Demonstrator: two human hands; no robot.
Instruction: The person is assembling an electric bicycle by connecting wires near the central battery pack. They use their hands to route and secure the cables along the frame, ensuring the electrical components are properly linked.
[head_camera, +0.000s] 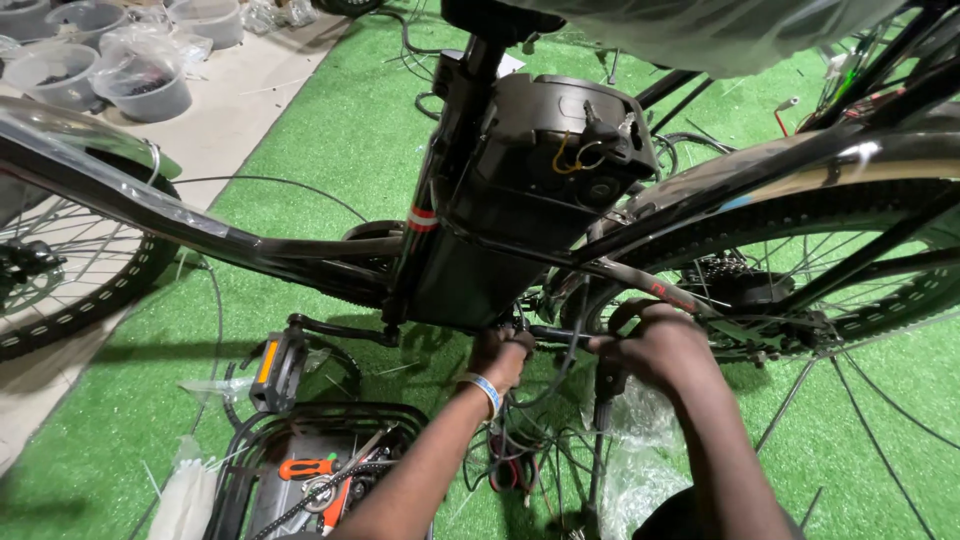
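Note:
A black electric bicycle frame (300, 250) stands over green turf, with a large black battery case (540, 170) on its seat tube. My left hand (500, 355), with a blue wristband, is closed on black cables just below the frame, near the bottom bracket. My right hand (655, 345) grips a black cable bundle (565, 335) beside the chainstay, close to the rear wheel (850, 270). The two hands sit a few centimetres apart. A pedal (275, 370) with an orange reflector hangs left of my left hand.
A black wire basket (240, 460) at the bottom holds orange-handled tools (310, 467) and cables. Plastic tubs (145, 85) stand on the pale floor at top left. The front wheel (60, 270) is at left. Loose cables and clear plastic wrap (640, 460) lie on the turf.

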